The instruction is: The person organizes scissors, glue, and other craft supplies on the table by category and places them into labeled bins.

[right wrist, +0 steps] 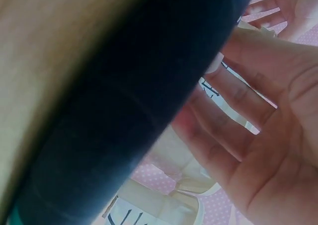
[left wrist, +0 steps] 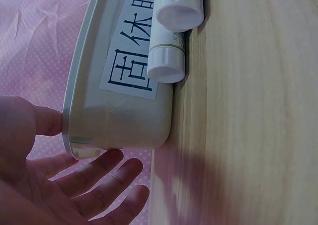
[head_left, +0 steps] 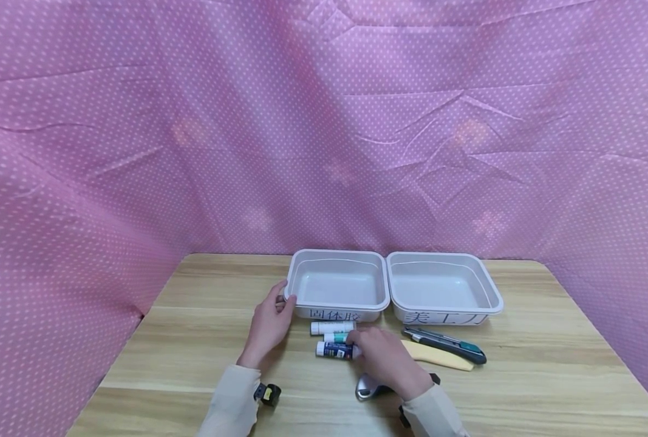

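Observation:
My left hand [head_left: 271, 325] is at the left corner of a white plastic box [head_left: 300, 303] with a printed label. Its thumb touches the rim and its loosely bent fingers lie against the end wall. My right hand [head_left: 387, 357] reaches over the glue sticks and pinches the right end of one, apparently the green-and-white glue stick [head_left: 334, 337]; the hand covers part of it. Nearer me lies a dark blue glue stick [head_left: 334, 350], and behind is a white glue stick [head_left: 331, 328]. A silver-and-black tool [head_left: 366, 386] is partly hidden below the right hand.
Another labelled white box [head_left: 448, 309] stands to the right, beside the first. In front of it lie a black-and-teal utility knife [head_left: 455, 346] and a yellow-handled tool [head_left: 438, 355]. A blurred dark object [right wrist: 124, 101] crosses the right wrist view. Pink dotted cloth [head_left: 324, 152] surrounds the wooden table [head_left: 181, 358].

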Demonstrator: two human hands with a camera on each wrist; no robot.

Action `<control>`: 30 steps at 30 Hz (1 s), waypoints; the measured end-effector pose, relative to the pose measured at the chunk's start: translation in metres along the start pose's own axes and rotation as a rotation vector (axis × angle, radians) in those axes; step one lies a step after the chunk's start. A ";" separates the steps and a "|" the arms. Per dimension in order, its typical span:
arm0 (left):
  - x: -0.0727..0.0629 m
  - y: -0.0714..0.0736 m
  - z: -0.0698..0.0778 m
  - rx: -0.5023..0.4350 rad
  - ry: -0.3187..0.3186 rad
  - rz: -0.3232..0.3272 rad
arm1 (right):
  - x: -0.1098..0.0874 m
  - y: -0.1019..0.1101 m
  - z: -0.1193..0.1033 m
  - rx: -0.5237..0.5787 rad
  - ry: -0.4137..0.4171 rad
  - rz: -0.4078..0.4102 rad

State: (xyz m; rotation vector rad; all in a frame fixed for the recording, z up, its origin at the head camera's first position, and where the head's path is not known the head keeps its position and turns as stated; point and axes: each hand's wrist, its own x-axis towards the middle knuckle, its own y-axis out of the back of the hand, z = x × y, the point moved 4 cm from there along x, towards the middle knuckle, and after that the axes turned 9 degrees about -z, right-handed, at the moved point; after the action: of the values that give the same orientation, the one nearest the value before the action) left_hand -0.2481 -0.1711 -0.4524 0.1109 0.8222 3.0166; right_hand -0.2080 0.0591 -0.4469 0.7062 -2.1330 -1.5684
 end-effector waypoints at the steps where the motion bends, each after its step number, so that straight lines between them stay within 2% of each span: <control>1: 0.000 0.000 0.000 0.002 0.000 -0.001 | 0.000 0.000 0.000 0.002 0.003 0.003; 12: 0.001 0.001 -0.001 -0.002 0.003 -0.002 | 0.000 0.003 0.001 0.045 -0.003 0.010; 30: 0.002 -0.001 -0.006 0.003 -0.012 0.005 | -0.003 0.016 -0.006 0.066 0.034 0.097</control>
State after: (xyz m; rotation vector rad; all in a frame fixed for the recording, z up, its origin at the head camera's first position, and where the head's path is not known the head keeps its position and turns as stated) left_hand -0.2506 -0.1735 -0.4575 0.1302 0.8274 3.0159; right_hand -0.2048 0.0601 -0.4301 0.6353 -2.1693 -1.4320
